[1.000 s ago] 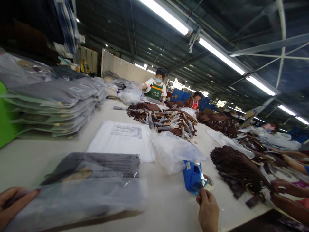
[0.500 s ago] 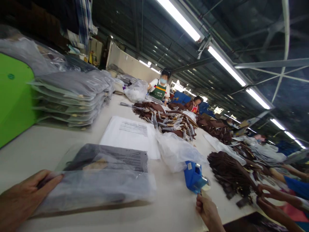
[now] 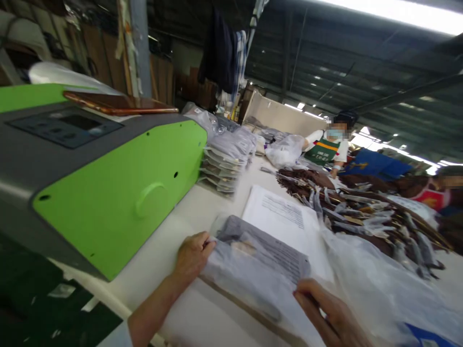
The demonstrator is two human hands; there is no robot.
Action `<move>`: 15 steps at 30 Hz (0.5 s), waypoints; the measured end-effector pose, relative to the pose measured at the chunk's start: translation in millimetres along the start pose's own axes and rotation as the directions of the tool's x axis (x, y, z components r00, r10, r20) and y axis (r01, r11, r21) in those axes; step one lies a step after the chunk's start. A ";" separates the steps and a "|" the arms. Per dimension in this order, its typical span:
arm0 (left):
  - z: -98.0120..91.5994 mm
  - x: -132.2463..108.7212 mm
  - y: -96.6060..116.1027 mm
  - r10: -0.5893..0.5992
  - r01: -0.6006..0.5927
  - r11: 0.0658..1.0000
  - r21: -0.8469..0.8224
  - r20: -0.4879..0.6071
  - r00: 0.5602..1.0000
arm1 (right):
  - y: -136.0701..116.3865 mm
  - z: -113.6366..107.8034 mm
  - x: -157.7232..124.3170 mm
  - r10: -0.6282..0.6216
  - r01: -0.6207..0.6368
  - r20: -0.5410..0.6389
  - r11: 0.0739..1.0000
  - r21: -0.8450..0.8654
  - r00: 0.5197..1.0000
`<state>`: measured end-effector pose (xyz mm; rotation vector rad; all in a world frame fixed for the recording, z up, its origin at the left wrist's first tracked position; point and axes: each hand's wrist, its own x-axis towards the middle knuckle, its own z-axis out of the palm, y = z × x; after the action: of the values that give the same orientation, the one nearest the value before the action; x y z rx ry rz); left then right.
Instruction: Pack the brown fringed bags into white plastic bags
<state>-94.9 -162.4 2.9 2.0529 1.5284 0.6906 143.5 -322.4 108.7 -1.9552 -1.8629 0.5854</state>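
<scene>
A clear plastic bag [image 3: 249,284] with dark folded contents and printed text lies on the table in front of me. My left hand [image 3: 193,255] is closed on its left edge, thumb on top. At the bag's right side is my right hand [image 3: 327,308], its thumb and forefinger brought together against the plastic. Whatever sits between those fingertips is too small to make out. Just behind the bag lies a stack of white printed sheets [image 3: 280,212], partly covered by it. A blue tape dispenser [image 3: 430,337] shows only in part at the bottom right.
A green and grey machine [image 3: 123,207] stands on the left, with a phone [image 3: 123,103] on top. Beyond it are stacked bagged items [image 3: 224,168]. Brown straps [image 3: 361,207] and crumpled plastic [image 3: 383,284] cover the right. A co-worker [image 3: 327,147] stands across the table.
My view has swung left, bringing the machine into sight. My right hand has left the tape dispenser and come to the bag's right side. My left hand still holds the bag.
</scene>
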 end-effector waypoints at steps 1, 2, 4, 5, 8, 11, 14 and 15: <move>0.1 -0.5 -0.3 0.002 -0.002 1.000 -0.001 -0.006 1.000 | -12.3 3.9 16.3 -0.069 0.071 0.065 0.997 -0.017 0.995; 0.3 -1.1 -0.4 0.006 -0.006 1.000 -0.002 -0.011 1.000 | -22.8 8.0 31.9 -0.129 0.134 0.122 0.991 -0.028 0.984; 0.8 -1.9 -0.3 0.011 -0.011 1.000 -0.001 -0.017 1.000 | -38.7 15.6 60.6 -0.213 0.226 0.220 0.973 -0.039 0.952; 1.0 -2.0 -0.1 0.013 -0.013 1.000 0.002 -0.019 1.000 | -44.4 19.0 73.6 -0.238 0.257 0.256 0.966 -0.041 0.937; 1.9 -2.1 0.3 0.020 -0.020 1.000 0.013 -0.019 1.000 | -54.3 28.0 106.9 -0.275 0.305 0.342 0.952 -0.035 0.899; 2.6 -2.4 0.6 0.027 -0.027 0.999 0.022 -0.013 1.000 | -57.3 36.7 131.3 -0.295 0.335 0.424 0.942 -0.021 0.856; 3.0 -2.5 1.2 0.024 -0.024 0.999 0.027 -0.002 1.000 | -57.8 44.8 148.4 -0.276 0.348 0.512 0.936 -0.048 0.813; 2.9 -2.4 1.4 0.026 -0.026 0.999 0.032 0.002 1.000 | -58.0 47.1 153.0 -0.260 0.348 0.535 0.935 -0.069 0.804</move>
<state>-92.6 -165.4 1.4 2.0994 1.5242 0.6782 74.9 -167.2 94.0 -1.6293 -2.5705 0.9541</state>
